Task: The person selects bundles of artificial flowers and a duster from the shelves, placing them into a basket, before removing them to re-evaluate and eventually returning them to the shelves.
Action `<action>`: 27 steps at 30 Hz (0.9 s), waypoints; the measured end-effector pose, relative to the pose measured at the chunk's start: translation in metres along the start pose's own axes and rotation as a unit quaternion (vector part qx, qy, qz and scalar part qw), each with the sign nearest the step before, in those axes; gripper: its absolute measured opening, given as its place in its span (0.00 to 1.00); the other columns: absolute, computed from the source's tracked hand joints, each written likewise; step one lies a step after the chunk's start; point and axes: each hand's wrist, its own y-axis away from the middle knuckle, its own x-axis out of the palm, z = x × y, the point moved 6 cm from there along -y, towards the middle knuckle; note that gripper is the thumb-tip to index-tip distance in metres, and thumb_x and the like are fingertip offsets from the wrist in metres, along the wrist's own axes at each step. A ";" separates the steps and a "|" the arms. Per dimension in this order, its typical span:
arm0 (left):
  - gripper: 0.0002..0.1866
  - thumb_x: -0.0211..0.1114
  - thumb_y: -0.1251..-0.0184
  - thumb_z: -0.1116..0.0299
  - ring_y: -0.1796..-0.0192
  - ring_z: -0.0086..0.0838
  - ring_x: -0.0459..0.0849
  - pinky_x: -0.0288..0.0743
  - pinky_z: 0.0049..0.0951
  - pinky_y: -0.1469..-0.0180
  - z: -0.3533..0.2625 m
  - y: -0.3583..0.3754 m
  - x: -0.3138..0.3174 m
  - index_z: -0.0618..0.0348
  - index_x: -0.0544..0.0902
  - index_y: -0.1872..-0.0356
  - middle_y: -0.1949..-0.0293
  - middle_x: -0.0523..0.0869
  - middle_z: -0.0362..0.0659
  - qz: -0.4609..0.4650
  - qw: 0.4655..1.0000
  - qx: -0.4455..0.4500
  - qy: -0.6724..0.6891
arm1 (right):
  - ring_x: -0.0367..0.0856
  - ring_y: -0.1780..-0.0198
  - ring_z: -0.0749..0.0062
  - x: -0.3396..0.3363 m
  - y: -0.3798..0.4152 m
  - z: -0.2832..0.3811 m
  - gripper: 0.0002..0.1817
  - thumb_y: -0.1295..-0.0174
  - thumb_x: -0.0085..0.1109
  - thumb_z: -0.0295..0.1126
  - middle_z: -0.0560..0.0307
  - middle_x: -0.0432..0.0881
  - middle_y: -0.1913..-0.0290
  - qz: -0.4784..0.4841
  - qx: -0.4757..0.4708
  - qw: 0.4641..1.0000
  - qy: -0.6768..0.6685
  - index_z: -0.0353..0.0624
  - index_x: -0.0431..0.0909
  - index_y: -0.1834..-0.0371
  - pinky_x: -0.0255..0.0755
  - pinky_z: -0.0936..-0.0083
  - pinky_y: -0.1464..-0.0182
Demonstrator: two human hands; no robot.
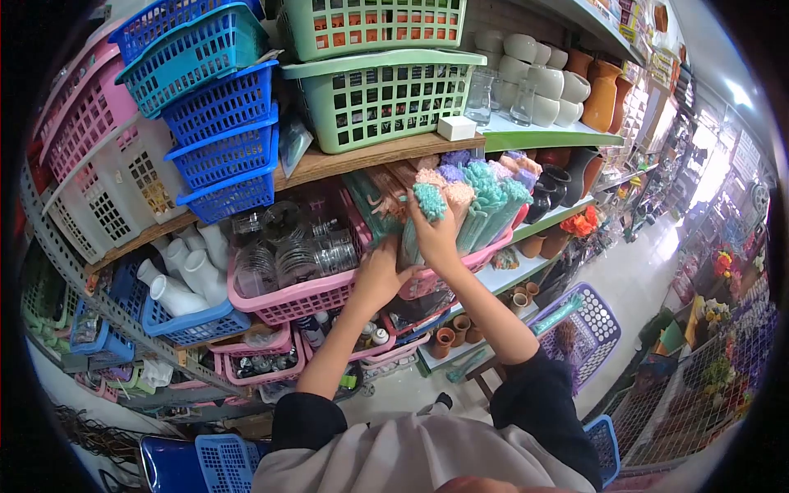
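My right hand [436, 234] is wrapped round a teal bundle [428, 200] of thin stems with curly tips, near its top. My left hand [380, 278] is closed about the lower part of that same bundle, its thumb pointing right; some of its fingers are hidden. Right beside my right hand, more plastic-wrapped bundles stand upright: peach bundles [458, 197], other teal bundles [486, 197] and purple ones. They stand in a pink basket [485, 256] on the shelf. Brown bundles [386, 182] lean behind my left hand.
A pink basket [308, 297] of clear glassware sits left of my hands, next to a blue basket [197, 324] with white vases [201, 271]. A wooden shelf edge [386, 154] with green baskets [382, 99] hangs above. A purple basket [600, 329] stands lower right.
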 end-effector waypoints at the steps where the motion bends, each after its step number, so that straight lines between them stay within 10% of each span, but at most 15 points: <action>1: 0.34 0.67 0.47 0.52 0.51 0.52 0.77 0.71 0.46 0.49 0.000 0.001 0.003 0.66 0.66 0.46 0.51 0.76 0.57 0.029 0.999 -0.013 -0.028 | 0.71 0.68 0.79 0.000 0.000 -0.002 0.07 0.39 0.56 0.26 0.60 0.75 0.72 0.000 0.002 1.000 0.000 0.36 0.70 0.63 0.68 0.79 0.63; 15: 0.31 0.61 0.41 0.53 0.51 0.50 0.79 0.70 0.48 0.48 0.006 -0.004 0.021 0.62 0.66 0.42 0.46 0.75 0.55 0.098 0.990 -0.054 -0.089 | 0.75 0.47 0.65 -0.011 -0.006 0.012 0.16 0.44 0.60 0.28 0.50 0.78 0.53 0.038 -0.074 0.987 0.134 0.36 0.73 0.52 0.65 0.72 0.44; 27: 0.29 0.62 0.44 0.54 0.49 0.48 0.79 0.68 0.49 0.46 0.009 -0.010 0.026 0.62 0.68 0.45 0.53 0.81 0.56 0.154 0.979 -0.086 -0.101 | 0.75 0.49 0.51 -0.027 -0.001 0.077 0.20 0.47 0.62 0.40 0.49 0.74 0.44 0.137 -0.073 0.921 0.357 0.49 0.78 0.50 0.71 0.64 0.48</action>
